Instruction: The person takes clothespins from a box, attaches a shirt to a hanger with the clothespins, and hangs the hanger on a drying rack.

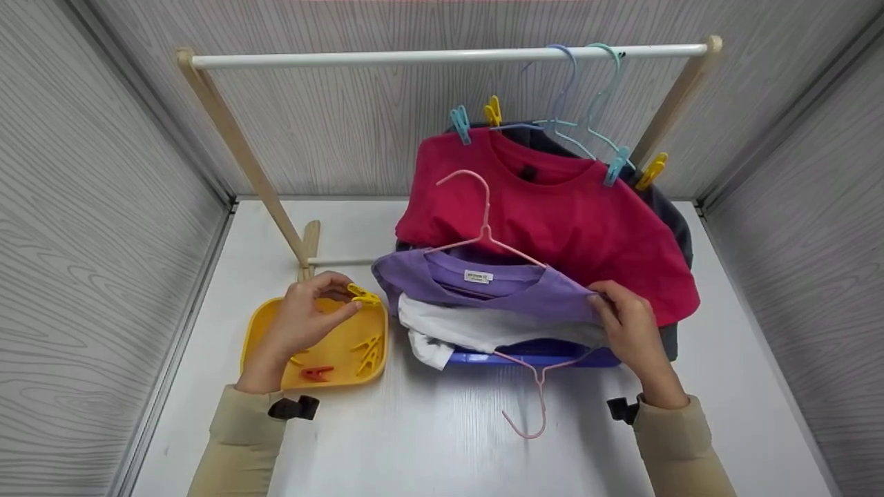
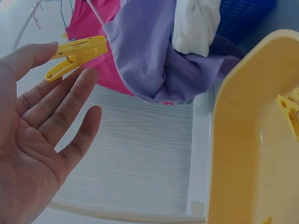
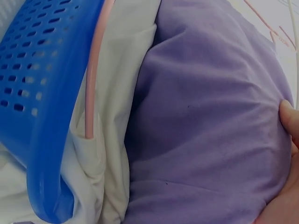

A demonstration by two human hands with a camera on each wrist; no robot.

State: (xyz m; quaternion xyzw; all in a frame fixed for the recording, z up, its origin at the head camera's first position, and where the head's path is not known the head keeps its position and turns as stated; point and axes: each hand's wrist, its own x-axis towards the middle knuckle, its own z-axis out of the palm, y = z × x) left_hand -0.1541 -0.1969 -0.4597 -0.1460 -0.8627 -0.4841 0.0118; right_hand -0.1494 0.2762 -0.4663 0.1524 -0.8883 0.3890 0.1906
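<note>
Between thumb and fingertips my left hand (image 1: 311,310) pinches a yellow clothespin (image 1: 363,295), held over the inner side of the yellow bin. In the left wrist view the clothespin (image 2: 79,51) points toward the purple shirt. My right hand (image 1: 627,317) grips the right shoulder of that purple shirt (image 1: 573,293), thumb in front. A pink hanger (image 1: 486,231) sits inside the shirt's neck, its hook standing free in front of the red shirt. Below lies a white garment (image 1: 449,324) with a second pink hanger (image 1: 541,393), over a blue basket (image 1: 476,358) mostly hidden by the clothes.
A red shirt (image 1: 552,207) and a dark one behind it hang from the white rail (image 1: 387,59) on hangers, pinned with blue and yellow clothespins. The yellow bin (image 1: 259,324) at left holds yellow clothespins (image 1: 369,355) and a red clothespin (image 1: 316,373). Wooden posts (image 1: 242,152) support the rail.
</note>
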